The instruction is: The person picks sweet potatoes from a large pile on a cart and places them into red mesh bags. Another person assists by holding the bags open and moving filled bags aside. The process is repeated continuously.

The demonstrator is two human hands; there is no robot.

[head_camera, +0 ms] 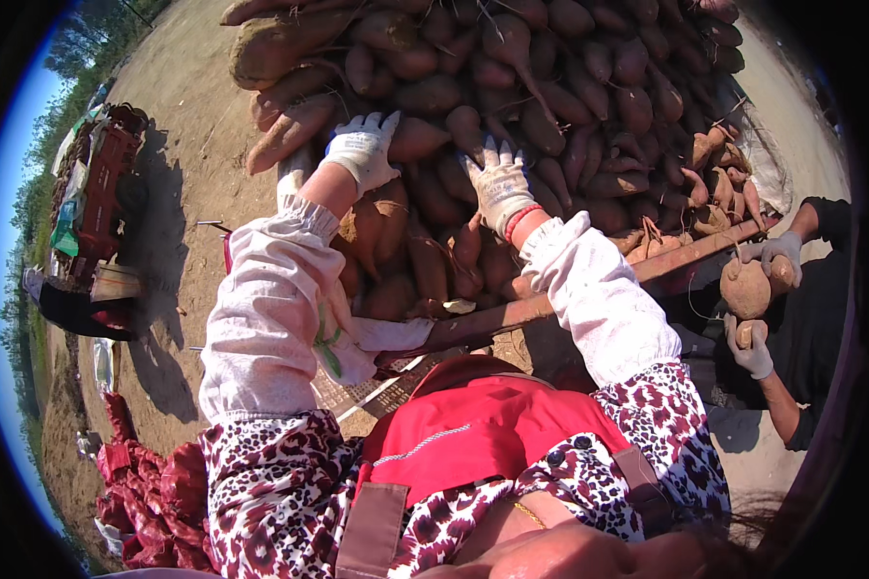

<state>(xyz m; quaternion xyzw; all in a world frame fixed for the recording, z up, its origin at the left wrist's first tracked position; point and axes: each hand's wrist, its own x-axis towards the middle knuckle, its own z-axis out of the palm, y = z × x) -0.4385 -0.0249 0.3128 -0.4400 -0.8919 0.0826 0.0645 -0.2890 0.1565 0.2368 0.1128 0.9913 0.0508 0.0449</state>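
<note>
My left hand (366,150), in a white knit glove with a soiled palm side, rests at the left part of a large heap of sweet potatoes (434,94). Its fingers are apart and lie beside a reddish sweet potato (416,140). In the middle of the heap, my right hand (501,182), gloved likewise, has its fingers spread over the roots; a red bracelet circles the wrist. Both palms are hidden from view. Smaller sweet potatoes (471,250) lie between my forearms, against the rusty metal rim (503,318) of the load bed.
At right, a person in dark clothes holds sweet potatoes (746,289) in gloved hands (753,351). Below the rim stands a perforated plastic crate (384,394). Red mesh sacks (152,499) lie at lower left. Farther left, a red loaded vehicle (101,188) stands near another person (80,307).
</note>
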